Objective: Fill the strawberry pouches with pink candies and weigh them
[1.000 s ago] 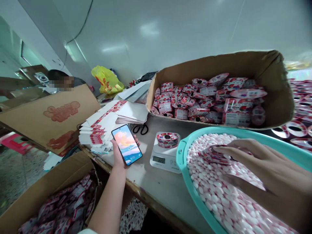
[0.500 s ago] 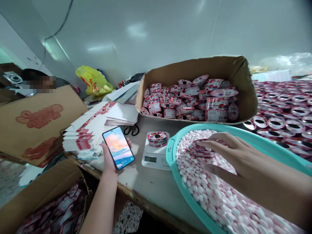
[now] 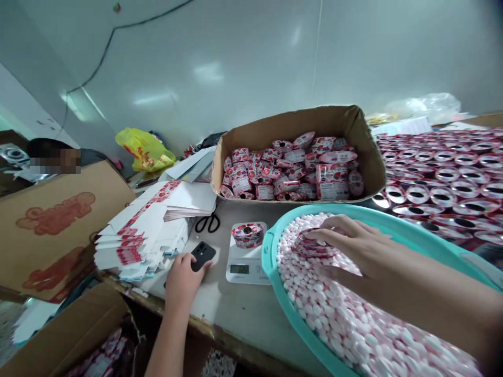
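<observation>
The left grip [image 3: 184, 277] is closed around a black smartphone [image 3: 203, 253], camera side up, on or just over the desk [image 3: 236, 303]; the right grip [image 3: 349, 243] is half-curled, fingertips on a red-printed pack [image 3: 310, 248], whether held I cannot tell. That pack lies on pale candies [image 3: 338, 324] in a teal basin [image 3: 401, 226], just beside a digital scale [image 3: 257, 273].

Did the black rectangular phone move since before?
Yes. The black rectangular phone has flipped screen-down and moved lower in the view, judged against the black-looped scissors.

One phone [image 3: 203, 255], one scale [image 3: 245, 270], one basin [image 3: 269, 250]
</observation>
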Demonstrator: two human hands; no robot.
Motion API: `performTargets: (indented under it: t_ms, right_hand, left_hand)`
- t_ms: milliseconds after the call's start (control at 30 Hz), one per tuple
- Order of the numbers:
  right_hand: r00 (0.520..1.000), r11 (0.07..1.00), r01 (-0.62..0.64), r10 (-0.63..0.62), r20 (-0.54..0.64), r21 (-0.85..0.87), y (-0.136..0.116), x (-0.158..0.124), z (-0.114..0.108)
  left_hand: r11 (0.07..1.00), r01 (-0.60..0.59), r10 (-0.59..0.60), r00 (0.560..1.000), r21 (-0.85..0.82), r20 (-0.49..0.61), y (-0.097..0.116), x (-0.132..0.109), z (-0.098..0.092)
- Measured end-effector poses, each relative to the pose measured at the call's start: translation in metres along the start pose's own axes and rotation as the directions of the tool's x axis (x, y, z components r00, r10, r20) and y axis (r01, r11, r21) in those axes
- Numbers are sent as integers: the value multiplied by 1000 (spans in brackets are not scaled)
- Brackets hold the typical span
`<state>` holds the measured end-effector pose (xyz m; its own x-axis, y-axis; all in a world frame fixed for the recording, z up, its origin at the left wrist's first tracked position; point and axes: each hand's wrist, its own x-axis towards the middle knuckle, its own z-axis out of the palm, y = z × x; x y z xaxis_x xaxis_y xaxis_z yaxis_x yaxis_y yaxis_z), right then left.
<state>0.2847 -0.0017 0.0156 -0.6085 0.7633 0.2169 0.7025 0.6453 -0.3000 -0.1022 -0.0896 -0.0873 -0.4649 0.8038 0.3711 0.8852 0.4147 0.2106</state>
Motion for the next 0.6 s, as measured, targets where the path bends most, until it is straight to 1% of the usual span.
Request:
performTargets:
  t_ms: [33,67,133,167,233,300,367,433,467,500,533,567,600]
  right_hand:
    - [1000,1000,7,-7,21,7,0,-1,-1]
    - [999,1000,19,-19,36,12,-1,-1,-2]
    - [999,999,32,-33,31,17,-2,0,-4]
    - [999,999,33,-33,20,24,-2,1,-5]
    - [1000,999,25,-25,-3,46,-4,4,-7]
    - [999,998,19,-17,-30,59,-4,8,-10]
    - [999,997,37,-35,-38,64,-5,10,-12]
    - [997,995,62,-58,-55,78,-6,10,-16]
    - [996,994,69,-63,-66,87,-6,10,-17]
    - [995,993,74,-67,-76,94,-7,9,-19]
    - [994,992,78,-69,-86,101,-7,8,-21]
    - [993,991,82,-72,-95,107,-8,7,-23]
    - [992,989,90,-78,-102,113,-9,5,-25]
  left_hand:
    - [997,-60,56,995,-50,-81,4,0,2]
    - [984,-126,103,980,-127,-170,10,0,1]
    - [911,-251,144,937,-328,-317,29,2,-7]
    - [855,-300,144,921,-423,-362,42,4,-14]
    - [761,-368,163,906,-534,-392,72,4,-27]
    - [695,-424,222,895,-581,-387,104,2,-38]
    - [597,-466,291,884,-653,-366,136,-2,-45]
    - [441,-464,371,874,-768,-314,166,-3,-47]
    - [356,-439,423,863,-825,-277,179,-3,-47]
    - [285,-404,483,844,-870,-234,190,-1,-46]
    - [238,-369,550,814,-899,-188,199,2,-43]
    - [221,-346,618,773,-912,-143,206,5,-40]
    - [231,-339,677,729,-912,-99,211,9,-37]
